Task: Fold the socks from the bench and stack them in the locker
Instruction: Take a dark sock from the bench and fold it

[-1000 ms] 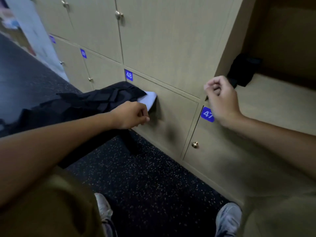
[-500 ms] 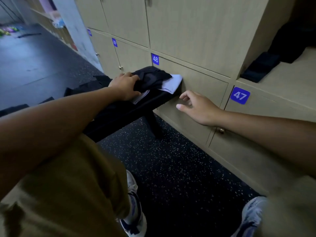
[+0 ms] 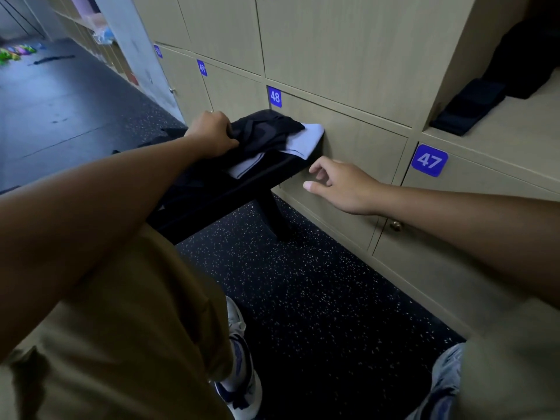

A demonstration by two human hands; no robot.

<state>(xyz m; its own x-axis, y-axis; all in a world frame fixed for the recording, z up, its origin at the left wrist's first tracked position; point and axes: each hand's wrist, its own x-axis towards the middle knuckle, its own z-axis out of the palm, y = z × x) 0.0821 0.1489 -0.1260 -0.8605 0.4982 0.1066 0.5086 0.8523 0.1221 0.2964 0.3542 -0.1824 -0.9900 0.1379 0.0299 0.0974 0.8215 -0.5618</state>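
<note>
A heap of black socks (image 3: 263, 133) lies on the end of a black bench (image 3: 242, 189), with pale blue socks (image 3: 303, 140) under it. My left hand (image 3: 212, 133) grips the left side of the black heap. My right hand (image 3: 336, 183) hovers just right of the bench end with loose fingers and holds nothing. The open locker (image 3: 497, 137) is at the upper right. Folded black socks (image 3: 469, 106) sit on its shelf, with a larger dark bundle (image 3: 527, 53) behind them.
Closed wooden locker doors numbered 47 (image 3: 429, 160), 48 (image 3: 275, 97) and 49 (image 3: 202, 68) line the wall. A brass knob (image 3: 395, 225) is below my right forearm. The speckled black floor (image 3: 303, 283) runs between my two shoes.
My right hand came down from the open locker's edge to the bench end. My left hand shifted from the pale socks onto the black heap. The view turned left.
</note>
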